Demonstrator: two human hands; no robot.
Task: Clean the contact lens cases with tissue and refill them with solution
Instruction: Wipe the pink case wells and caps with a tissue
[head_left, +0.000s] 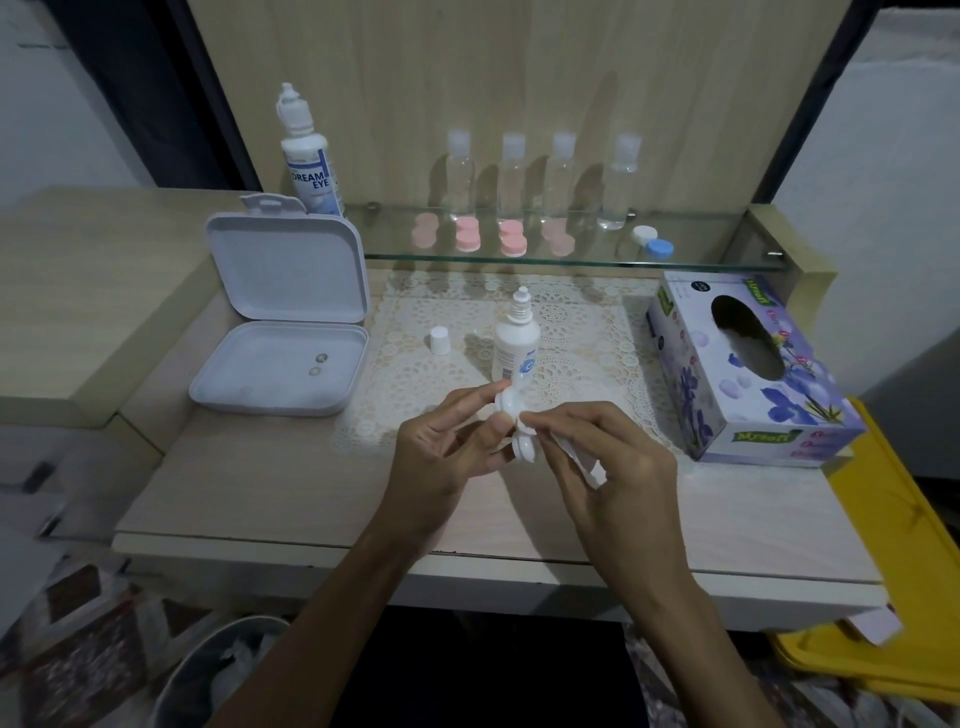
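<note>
My left hand (441, 441) grips the white lens case (511, 415) while my right hand (597, 457) pinches tissue (582, 462); I'd wipe each well gently.

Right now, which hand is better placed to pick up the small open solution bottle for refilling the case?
The right hand, probably. The left hand grips the white lens case, so it should keep holding it. The right holds only tissue, which it could drop. The small solution bottle stands uncapped just beyond both hands.

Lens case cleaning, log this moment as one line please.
step: wiping | left hand: holds white lens case | right hand: pinches tissue on case | solution bottle: uncapped, upright
</note>
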